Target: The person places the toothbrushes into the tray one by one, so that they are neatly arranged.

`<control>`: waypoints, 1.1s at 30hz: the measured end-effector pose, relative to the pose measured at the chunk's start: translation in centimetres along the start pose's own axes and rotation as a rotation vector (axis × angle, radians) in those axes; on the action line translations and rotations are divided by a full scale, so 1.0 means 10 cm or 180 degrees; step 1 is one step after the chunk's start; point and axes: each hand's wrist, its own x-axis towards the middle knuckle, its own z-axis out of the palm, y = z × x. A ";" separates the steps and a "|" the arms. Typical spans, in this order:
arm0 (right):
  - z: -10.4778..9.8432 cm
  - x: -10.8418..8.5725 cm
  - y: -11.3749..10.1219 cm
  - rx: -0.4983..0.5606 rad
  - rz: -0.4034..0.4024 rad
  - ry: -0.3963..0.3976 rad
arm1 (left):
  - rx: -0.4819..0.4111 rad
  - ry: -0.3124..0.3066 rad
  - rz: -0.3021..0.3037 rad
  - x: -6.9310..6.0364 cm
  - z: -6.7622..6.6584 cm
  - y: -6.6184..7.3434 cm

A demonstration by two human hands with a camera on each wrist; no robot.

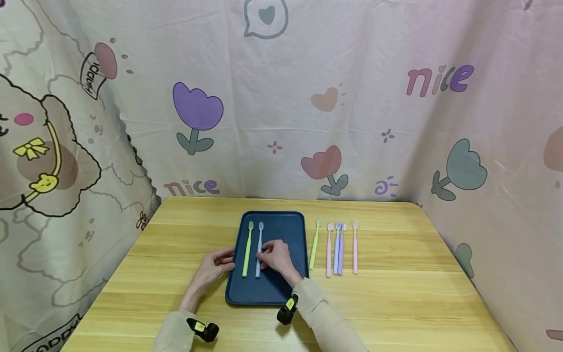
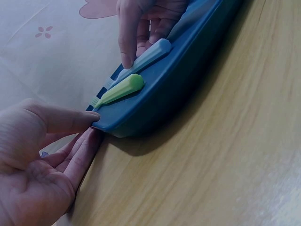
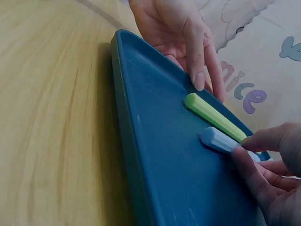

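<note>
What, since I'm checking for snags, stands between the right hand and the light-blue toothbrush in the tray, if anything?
Nothing visible: the right hand touches the light-blue toothbrush directly. The green toothbrush lies beside it, to the left, and the left hand grips the tray at its left rim; neither comes between.

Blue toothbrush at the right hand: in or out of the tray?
In: all views show the blue toothbrush inside the rim of the tray, pinched by the right hand.
</note>
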 end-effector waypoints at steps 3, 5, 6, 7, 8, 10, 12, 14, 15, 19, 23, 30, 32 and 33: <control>0.02 0.01 0.00 0.0035 0.0003 -0.0013 | 0.0023 -0.0021 0.0044 0.00 -0.01 0.00; 0.03 0.02 0.01 0.0067 0.0006 -0.0014 | 0.0013 -0.0019 0.0049 -0.01 -0.01 0.00; 0.03 0.02 0.01 0.0080 0.0012 -0.0012 | 0.0009 -0.0015 0.0042 -0.01 0.00 -0.01; 0.04 0.02 0.01 0.0090 0.0016 -0.0009 | 0.0011 -0.0016 0.0039 0.00 0.00 -0.01; 0.04 0.03 0.01 0.0096 0.0017 -0.0004 | 0.0006 -0.0012 0.0032 0.00 0.00 -0.01; 0.05 0.03 0.01 0.0107 0.0020 0.0012 | -0.0009 -0.0002 0.0025 0.00 0.00 -0.01; 0.06 0.04 0.00 0.0113 0.0021 0.0030 | 0.0000 -0.0008 0.0036 0.00 0.00 -0.01; 0.06 0.04 0.00 0.0119 0.0016 0.0045 | -0.0005 -0.0004 0.0032 0.00 0.00 0.00; 0.07 0.04 0.00 0.0123 0.0016 0.0053 | -0.0008 -0.0003 0.0023 0.00 0.00 0.00; 0.08 0.04 0.00 0.0143 0.0011 0.0071 | 0.0003 0.0003 -0.0022 0.01 0.01 -0.01; 0.08 0.04 0.01 0.0175 0.0016 0.0067 | -0.0007 0.0028 -0.0062 0.00 0.01 0.00; 0.08 0.05 0.01 0.0154 0.0024 0.0063 | 0.0024 0.0008 0.0010 0.00 0.00 0.01; 0.09 0.05 0.00 0.0144 0.0033 0.0062 | 0.0018 0.0011 0.0018 0.00 0.00 0.01; 0.09 0.06 0.00 0.0135 0.0036 0.0063 | 0.0016 0.0012 0.0016 0.00 0.00 0.00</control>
